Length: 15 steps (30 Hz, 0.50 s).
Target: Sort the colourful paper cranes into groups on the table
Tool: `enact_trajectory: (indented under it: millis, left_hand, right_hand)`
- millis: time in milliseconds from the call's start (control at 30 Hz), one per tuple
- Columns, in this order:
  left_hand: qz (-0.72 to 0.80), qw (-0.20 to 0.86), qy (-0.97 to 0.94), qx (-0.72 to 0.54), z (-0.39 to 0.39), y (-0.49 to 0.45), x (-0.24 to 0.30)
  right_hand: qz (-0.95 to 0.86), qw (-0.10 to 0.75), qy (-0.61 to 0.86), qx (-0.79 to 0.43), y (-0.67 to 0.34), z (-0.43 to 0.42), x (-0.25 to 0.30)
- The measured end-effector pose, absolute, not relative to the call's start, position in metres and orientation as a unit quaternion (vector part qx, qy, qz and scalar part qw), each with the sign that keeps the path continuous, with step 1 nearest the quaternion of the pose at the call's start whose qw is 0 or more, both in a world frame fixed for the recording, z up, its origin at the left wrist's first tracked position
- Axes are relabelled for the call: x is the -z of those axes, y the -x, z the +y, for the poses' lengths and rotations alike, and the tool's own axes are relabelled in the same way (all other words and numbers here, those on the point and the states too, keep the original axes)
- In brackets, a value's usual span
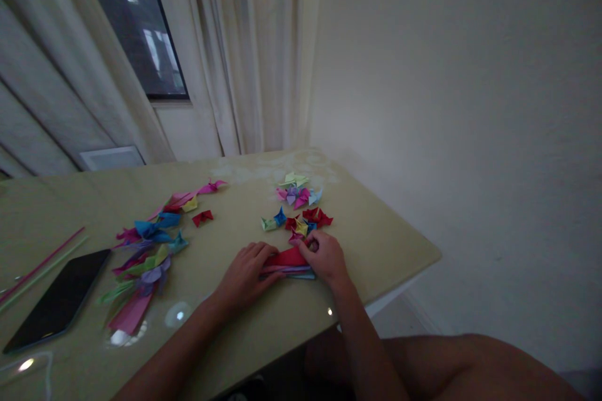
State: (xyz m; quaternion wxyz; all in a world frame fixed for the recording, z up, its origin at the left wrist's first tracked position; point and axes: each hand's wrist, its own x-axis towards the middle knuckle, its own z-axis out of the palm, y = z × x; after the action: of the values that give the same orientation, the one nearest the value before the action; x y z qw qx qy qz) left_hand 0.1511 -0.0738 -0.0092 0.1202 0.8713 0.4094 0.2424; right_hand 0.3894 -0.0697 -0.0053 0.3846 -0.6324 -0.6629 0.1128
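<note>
A small stack of coloured paper strips (288,258), red on top with pink, purple and light blue edges below, lies at the table's near side. My left hand (247,272) is closed on its left end, fingers over the top and thumb along the near edge. The thumb and fingers of my right hand (325,257) pinch the right end of the red strip. Just beyond my hands sit folded paper pieces in red, yellow and blue (301,225). Behind those is a cluster of pink, purple and pale green folded papers (295,193).
A long pile of folded coloured papers (153,232) stretches across the table's left part, with a lone red folded piece (202,218) beside it. Farther left are a dark phone or tablet (59,297) and thin pink and green sticks (44,266). A wall (461,106) borders the right.
</note>
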Motion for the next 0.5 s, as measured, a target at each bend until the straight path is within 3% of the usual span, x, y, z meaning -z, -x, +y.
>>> enact_trajectory:
  millis: [500]
  left_hand:
    - [0.373, 0.164, -0.884, -0.23, -0.0736, -0.1524, 0.0052]
  right_hand:
    - [-0.692, 0.426, 0.563, -0.154, -0.3891, -0.0663, 0.008]
